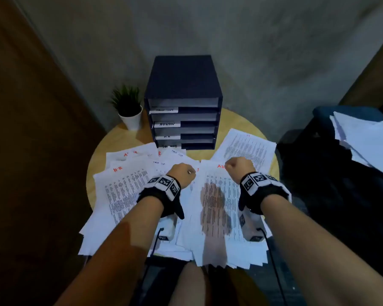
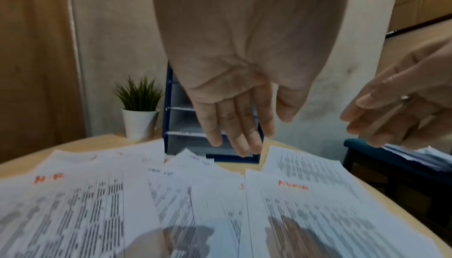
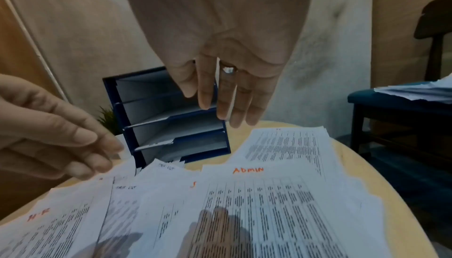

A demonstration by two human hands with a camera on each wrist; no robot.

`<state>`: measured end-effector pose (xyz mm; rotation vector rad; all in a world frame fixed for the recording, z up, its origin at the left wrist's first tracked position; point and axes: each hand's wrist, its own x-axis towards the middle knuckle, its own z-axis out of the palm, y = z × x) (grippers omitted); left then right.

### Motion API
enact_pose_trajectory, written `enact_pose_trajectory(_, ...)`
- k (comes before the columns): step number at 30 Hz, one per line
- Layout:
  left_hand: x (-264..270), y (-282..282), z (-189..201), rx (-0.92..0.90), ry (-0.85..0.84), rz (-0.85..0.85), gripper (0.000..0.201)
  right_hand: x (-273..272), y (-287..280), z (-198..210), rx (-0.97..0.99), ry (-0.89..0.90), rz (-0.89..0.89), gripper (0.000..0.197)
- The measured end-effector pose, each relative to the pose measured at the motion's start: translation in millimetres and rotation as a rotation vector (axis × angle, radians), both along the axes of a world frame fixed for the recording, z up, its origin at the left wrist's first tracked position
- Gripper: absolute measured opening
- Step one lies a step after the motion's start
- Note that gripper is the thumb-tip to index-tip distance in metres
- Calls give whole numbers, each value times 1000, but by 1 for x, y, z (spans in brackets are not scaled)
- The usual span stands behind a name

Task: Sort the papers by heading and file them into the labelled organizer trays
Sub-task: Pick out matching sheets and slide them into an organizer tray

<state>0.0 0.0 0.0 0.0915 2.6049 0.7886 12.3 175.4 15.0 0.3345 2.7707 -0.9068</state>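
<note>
The papers point(image 1: 124, 191) lie fanned across the round table point(image 1: 111, 140), their headings reading HR, ADMIN and, apparently, TASK LIST where blur permits. The organizer point(image 1: 182, 107) stands upright at the table's far edge, beside a potted plant point(image 1: 128, 109). The left hand point(image 2: 232, 92) and right hand point(image 3: 220, 65) hover above the papers, fingers extended and relaxed, grasping nothing.

Black wrist straps point(image 1: 161, 195) carry white coded marker blocks point(image 1: 258, 181) and cables point(image 1: 274, 257).
</note>
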Motion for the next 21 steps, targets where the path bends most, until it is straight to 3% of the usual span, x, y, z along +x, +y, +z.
enact_pose_trajectory(8,-3,6,-57,30,-191,-17,28,5,-10,-48,90,-193,-9,35)
enact_pose_trajectory(16,-5,22,-112,-35,-386,11,24,-1,20,-99,53,-351,-241,39)
enact_pose_trajectory(19,-10,24,-123,-44,-346,57,48,-8,29,-112,70,-351,-366,42)
enact_pose_trajectory(21,-16,27,-132,-46,-321,100,51,-10,37,-116,69,-406,-426,47)
